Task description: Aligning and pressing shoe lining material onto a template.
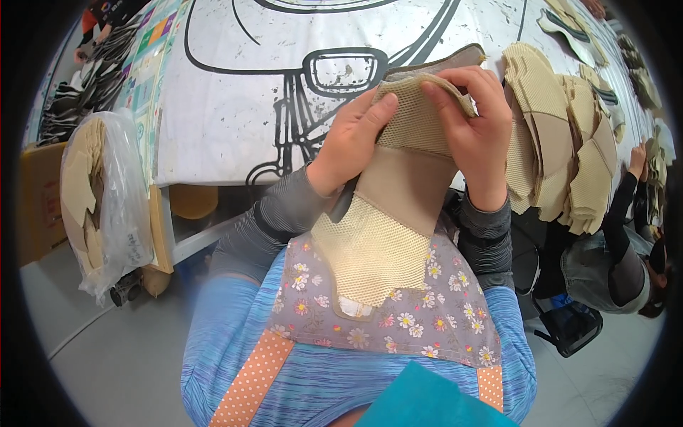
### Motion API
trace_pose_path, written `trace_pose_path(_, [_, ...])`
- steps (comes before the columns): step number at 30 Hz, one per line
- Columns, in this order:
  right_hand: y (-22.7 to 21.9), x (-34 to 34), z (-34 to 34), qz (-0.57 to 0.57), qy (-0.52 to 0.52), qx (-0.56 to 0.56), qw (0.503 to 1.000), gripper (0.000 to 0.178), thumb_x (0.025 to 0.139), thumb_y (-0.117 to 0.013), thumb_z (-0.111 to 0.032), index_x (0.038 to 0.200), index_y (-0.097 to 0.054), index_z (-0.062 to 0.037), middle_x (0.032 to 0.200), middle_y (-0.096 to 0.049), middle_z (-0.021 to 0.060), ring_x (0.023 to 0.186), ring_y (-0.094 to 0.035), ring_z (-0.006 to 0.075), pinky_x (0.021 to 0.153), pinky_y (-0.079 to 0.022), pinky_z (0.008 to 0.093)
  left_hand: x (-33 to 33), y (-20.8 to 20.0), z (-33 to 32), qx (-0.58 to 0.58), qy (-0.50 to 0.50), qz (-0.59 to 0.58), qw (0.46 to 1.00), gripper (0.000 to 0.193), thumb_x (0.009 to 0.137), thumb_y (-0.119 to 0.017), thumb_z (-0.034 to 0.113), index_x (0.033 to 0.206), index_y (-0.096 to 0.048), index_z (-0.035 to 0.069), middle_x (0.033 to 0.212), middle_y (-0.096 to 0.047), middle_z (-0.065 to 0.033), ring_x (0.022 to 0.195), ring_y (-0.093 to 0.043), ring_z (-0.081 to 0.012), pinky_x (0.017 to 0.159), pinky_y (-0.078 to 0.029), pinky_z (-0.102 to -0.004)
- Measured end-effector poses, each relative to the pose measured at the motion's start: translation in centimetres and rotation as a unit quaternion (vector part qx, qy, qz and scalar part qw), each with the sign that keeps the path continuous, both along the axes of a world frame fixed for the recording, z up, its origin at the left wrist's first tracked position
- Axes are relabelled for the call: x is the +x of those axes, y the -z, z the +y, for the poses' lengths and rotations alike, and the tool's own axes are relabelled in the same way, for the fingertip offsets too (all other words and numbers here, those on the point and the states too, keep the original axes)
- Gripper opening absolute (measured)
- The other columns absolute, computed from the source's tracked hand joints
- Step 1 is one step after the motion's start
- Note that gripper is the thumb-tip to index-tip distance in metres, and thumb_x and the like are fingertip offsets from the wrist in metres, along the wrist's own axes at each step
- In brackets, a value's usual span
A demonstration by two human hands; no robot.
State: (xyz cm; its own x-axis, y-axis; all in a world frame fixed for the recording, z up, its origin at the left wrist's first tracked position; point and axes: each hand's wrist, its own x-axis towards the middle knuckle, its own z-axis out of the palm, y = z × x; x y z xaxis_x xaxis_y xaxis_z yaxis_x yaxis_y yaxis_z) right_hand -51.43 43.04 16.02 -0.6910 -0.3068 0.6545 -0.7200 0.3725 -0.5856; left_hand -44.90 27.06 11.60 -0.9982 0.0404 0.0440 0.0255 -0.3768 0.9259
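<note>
A long beige mesh fabric piece [377,245] with a smooth tan band across its middle hangs from my hands down over my lap. Its lower end has a jagged edge and a small white patch. The upper end is folded over, and a brown-bound edge shows behind the fold. My left hand [352,139] grips the left side of this upper part, thumb on top of the mesh. On the right, my right hand [477,121] pinches the folded edge between thumb and fingers. Some fingertips of both hands are hidden behind the fabric.
A white table cover [228,121] with black line drawing lies ahead. Stacked beige mesh pieces [551,135] overhang the table's right edge. To the left, a clear plastic bag [124,206] holds more beige pieces, near dark strips [85,92]. Another person [619,263] sits at right.
</note>
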Motion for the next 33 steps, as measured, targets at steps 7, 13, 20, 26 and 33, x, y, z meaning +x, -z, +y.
trace_pose_path(7, [-0.2,-0.2,-0.2,0.022,-0.003,-0.006,1.0,0.014,0.075,-0.076,-0.007,0.081,-0.064,-0.0046,0.075,-0.062,0.0039,0.07,-0.054,0.0216,0.064,-0.043,0.0322,-1.4,-2.0,-1.3,-0.076,0.008,0.017,0.997,0.036,0.092,-0.063,0.024,0.113,-0.062,-0.005,0.099,-0.066,-0.0046,0.089,-0.058,-0.009,0.079,-0.047,-0.0247])
trace_pose_path(13, [-0.2,-0.3,-0.3,0.037,0.013,-0.006,0.999,0.015,0.074,-0.077,-0.008,0.081,-0.064,-0.0049,0.075,-0.062,0.0037,0.071,-0.055,0.0219,0.063,-0.043,0.0324,-2.6,-2.1,-1.6,-0.074,0.01,0.013,0.997,0.032,0.098,-0.057,0.027,0.106,-0.064,-0.002,0.09,-0.064,0.001,0.081,-0.054,-0.0033,0.071,-0.046,-0.0202])
trace_pose_path(20, [-0.3,-0.3,-0.4,0.041,0.023,-0.003,0.999,0.015,0.073,-0.077,-0.008,0.081,-0.065,-0.0052,0.076,-0.062,0.0037,0.072,-0.056,0.0222,0.064,-0.043,0.0331,-3.0,-2.8,-3.0,-0.118,0.075,-0.004,0.99,0.031,0.097,-0.057,0.024,0.115,-0.062,-0.001,0.101,-0.065,-0.0022,0.092,-0.058,-0.0061,0.081,-0.046,-0.0203])
trace_pose_path(26, [-0.7,-0.3,-0.7,0.06,0.021,0.005,0.998,0.015,0.073,-0.077,-0.009,0.082,-0.066,-0.0063,0.076,-0.063,0.0036,0.072,-0.056,0.023,0.064,-0.044,0.0337,-4.9,-6.2,-3.9,-0.258,0.127,0.066,0.956,0.037,0.087,-0.07,0.015,0.119,-0.061,-0.003,0.103,-0.067,-0.0029,0.091,-0.059,-0.0068,0.081,-0.048,-0.0218])
trace_pose_path(33, [-0.7,-0.2,0.5,0.044,0.052,-0.041,0.997,0.015,0.073,-0.077,-0.008,0.083,-0.066,-0.0042,0.076,-0.063,0.0047,0.071,-0.055,0.0223,0.064,-0.043,0.0325,-4.7,-5.7,-4.1,-0.241,0.116,0.055,0.962,0.037,0.088,-0.069,0.015,0.12,-0.062,-0.003,0.101,-0.067,-0.0023,0.091,-0.059,-0.0071,0.082,-0.048,-0.0228])
